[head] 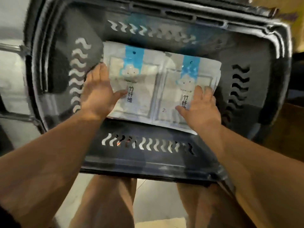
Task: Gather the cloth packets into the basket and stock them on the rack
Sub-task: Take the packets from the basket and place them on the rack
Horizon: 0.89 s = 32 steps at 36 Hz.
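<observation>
1. Cloth packets (148, 89) lie flat in two side-by-side stacks on the floor of the basket (148, 163); probably being squared up for carrying.
2. Left hand (97, 94): fingers straight against the left stack's left edge, thumb on top.
3. Right hand (202, 111): fingers spread, flat on the right stack.

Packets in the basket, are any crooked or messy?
A little. The right stack sits tilted and lower than the left stack, its right edges fanned out unevenly. Nothing in the basket looks torn or spilled.
</observation>
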Each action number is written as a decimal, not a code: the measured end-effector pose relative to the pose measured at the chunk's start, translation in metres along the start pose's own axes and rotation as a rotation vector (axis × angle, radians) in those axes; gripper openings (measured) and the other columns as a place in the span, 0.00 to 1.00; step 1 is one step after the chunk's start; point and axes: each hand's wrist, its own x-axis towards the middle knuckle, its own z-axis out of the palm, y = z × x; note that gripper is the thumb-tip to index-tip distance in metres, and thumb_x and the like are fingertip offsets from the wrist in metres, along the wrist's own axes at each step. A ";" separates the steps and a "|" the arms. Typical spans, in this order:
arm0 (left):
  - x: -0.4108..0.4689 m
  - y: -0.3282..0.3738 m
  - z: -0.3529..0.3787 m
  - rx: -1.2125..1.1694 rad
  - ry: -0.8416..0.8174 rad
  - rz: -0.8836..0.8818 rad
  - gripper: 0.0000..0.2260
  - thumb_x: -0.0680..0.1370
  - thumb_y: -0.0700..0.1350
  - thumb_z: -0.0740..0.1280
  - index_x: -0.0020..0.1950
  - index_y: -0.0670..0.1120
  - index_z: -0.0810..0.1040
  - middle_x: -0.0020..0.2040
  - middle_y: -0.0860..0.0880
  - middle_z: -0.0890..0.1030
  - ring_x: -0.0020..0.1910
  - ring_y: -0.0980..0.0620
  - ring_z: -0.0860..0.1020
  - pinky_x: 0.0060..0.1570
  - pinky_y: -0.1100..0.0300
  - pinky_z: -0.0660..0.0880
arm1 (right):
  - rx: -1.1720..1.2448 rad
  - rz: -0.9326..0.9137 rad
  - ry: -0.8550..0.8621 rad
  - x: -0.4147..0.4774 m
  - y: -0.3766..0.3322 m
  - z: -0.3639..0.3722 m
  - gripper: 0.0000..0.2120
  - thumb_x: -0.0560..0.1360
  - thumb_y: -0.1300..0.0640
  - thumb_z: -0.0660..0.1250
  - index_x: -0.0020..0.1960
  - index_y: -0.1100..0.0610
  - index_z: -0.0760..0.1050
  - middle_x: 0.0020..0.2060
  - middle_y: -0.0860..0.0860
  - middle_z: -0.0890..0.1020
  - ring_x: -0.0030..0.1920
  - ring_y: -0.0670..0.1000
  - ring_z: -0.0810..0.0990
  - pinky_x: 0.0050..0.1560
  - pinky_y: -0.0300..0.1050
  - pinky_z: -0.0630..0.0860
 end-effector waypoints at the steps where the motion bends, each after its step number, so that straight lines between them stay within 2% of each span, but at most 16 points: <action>1: 0.003 0.001 0.006 -0.003 -0.007 -0.056 0.49 0.71 0.62 0.74 0.80 0.39 0.52 0.77 0.39 0.61 0.75 0.39 0.62 0.74 0.48 0.60 | 0.029 0.038 0.007 0.004 0.000 0.005 0.44 0.75 0.35 0.67 0.78 0.56 0.51 0.75 0.58 0.54 0.72 0.62 0.60 0.69 0.56 0.67; 3: 0.004 0.005 0.016 -0.014 0.002 -0.165 0.51 0.69 0.63 0.75 0.80 0.40 0.53 0.75 0.39 0.63 0.74 0.40 0.63 0.73 0.48 0.61 | 0.063 0.095 0.034 0.009 -0.001 0.011 0.42 0.74 0.36 0.69 0.76 0.54 0.53 0.74 0.59 0.53 0.71 0.63 0.60 0.67 0.56 0.68; 6: 0.001 0.009 0.027 -0.139 0.005 -0.311 0.44 0.70 0.64 0.74 0.75 0.40 0.62 0.71 0.39 0.67 0.70 0.40 0.67 0.69 0.48 0.66 | 0.124 0.162 0.080 0.013 0.000 0.019 0.43 0.71 0.36 0.73 0.74 0.51 0.55 0.75 0.61 0.54 0.70 0.65 0.60 0.67 0.58 0.67; 9: -0.007 0.014 0.030 -0.200 0.050 -0.373 0.36 0.71 0.62 0.75 0.69 0.42 0.68 0.68 0.41 0.68 0.66 0.41 0.70 0.64 0.47 0.70 | 0.201 0.270 0.092 0.017 0.003 0.021 0.51 0.67 0.39 0.78 0.76 0.54 0.51 0.72 0.63 0.60 0.68 0.65 0.66 0.66 0.58 0.69; 12: -0.014 0.021 0.026 -0.256 0.109 -0.418 0.32 0.70 0.57 0.77 0.65 0.43 0.69 0.66 0.43 0.69 0.65 0.43 0.70 0.65 0.48 0.69 | 0.416 0.388 0.124 0.020 0.007 0.018 0.59 0.64 0.50 0.84 0.79 0.59 0.47 0.69 0.63 0.68 0.66 0.62 0.72 0.64 0.53 0.71; 14: -0.016 0.021 0.026 -0.311 0.097 -0.479 0.33 0.68 0.56 0.79 0.64 0.44 0.69 0.64 0.44 0.70 0.63 0.43 0.71 0.65 0.47 0.70 | 0.494 0.451 0.149 0.020 0.011 0.013 0.51 0.66 0.56 0.83 0.75 0.63 0.53 0.64 0.64 0.76 0.63 0.63 0.77 0.60 0.51 0.74; 16: -0.016 0.021 0.025 -0.349 0.063 -0.520 0.33 0.68 0.55 0.80 0.63 0.44 0.69 0.64 0.44 0.70 0.61 0.43 0.73 0.63 0.48 0.71 | 0.521 0.483 0.162 0.016 0.014 0.010 0.38 0.68 0.57 0.81 0.68 0.64 0.62 0.60 0.65 0.79 0.61 0.64 0.79 0.54 0.49 0.74; 18: -0.016 0.024 0.023 -0.385 0.028 -0.527 0.32 0.69 0.53 0.80 0.63 0.42 0.68 0.64 0.43 0.70 0.59 0.43 0.74 0.60 0.49 0.72 | 0.564 0.437 0.184 0.009 0.018 0.010 0.27 0.71 0.58 0.78 0.64 0.62 0.69 0.59 0.63 0.80 0.59 0.63 0.79 0.49 0.45 0.70; 21: -0.019 0.029 0.016 -0.493 -0.005 -0.547 0.27 0.72 0.47 0.78 0.62 0.42 0.67 0.60 0.43 0.78 0.58 0.41 0.78 0.53 0.52 0.73 | 0.665 0.345 0.223 -0.004 0.025 0.012 0.15 0.76 0.56 0.72 0.60 0.57 0.76 0.57 0.59 0.81 0.56 0.60 0.79 0.50 0.44 0.70; 23: -0.027 0.032 0.011 -0.519 -0.026 -0.503 0.20 0.76 0.45 0.74 0.64 0.42 0.70 0.59 0.43 0.80 0.59 0.41 0.78 0.54 0.53 0.72 | 0.753 0.298 0.232 -0.018 0.030 0.009 0.09 0.79 0.54 0.69 0.58 0.53 0.75 0.55 0.55 0.81 0.54 0.57 0.80 0.52 0.45 0.73; 25: -0.038 0.035 0.002 -0.516 -0.058 -0.420 0.15 0.80 0.46 0.68 0.64 0.41 0.75 0.59 0.44 0.80 0.59 0.43 0.78 0.58 0.52 0.72 | 0.828 0.244 0.196 -0.037 0.035 -0.002 0.06 0.82 0.54 0.65 0.58 0.50 0.74 0.54 0.51 0.82 0.54 0.54 0.80 0.55 0.49 0.77; 28: -0.062 0.042 -0.019 -0.607 -0.088 -0.404 0.13 0.83 0.48 0.63 0.65 0.44 0.74 0.59 0.46 0.80 0.59 0.44 0.78 0.60 0.50 0.72 | 0.932 0.174 0.141 -0.070 0.043 -0.025 0.07 0.83 0.55 0.63 0.60 0.47 0.74 0.53 0.46 0.82 0.54 0.50 0.81 0.57 0.50 0.78; 30: -0.080 0.046 -0.040 -0.675 -0.108 -0.430 0.13 0.83 0.49 0.62 0.65 0.45 0.73 0.57 0.45 0.81 0.56 0.42 0.79 0.57 0.50 0.75 | 1.002 0.157 0.135 -0.092 0.044 -0.045 0.09 0.83 0.55 0.64 0.62 0.46 0.75 0.52 0.42 0.83 0.54 0.47 0.82 0.57 0.48 0.78; 32: -0.099 0.049 -0.063 -0.684 -0.115 -0.378 0.13 0.83 0.49 0.63 0.64 0.45 0.74 0.53 0.46 0.81 0.49 0.44 0.80 0.51 0.50 0.76 | 1.028 0.149 0.141 -0.115 0.043 -0.069 0.08 0.82 0.56 0.66 0.59 0.46 0.77 0.49 0.41 0.85 0.52 0.45 0.83 0.53 0.45 0.78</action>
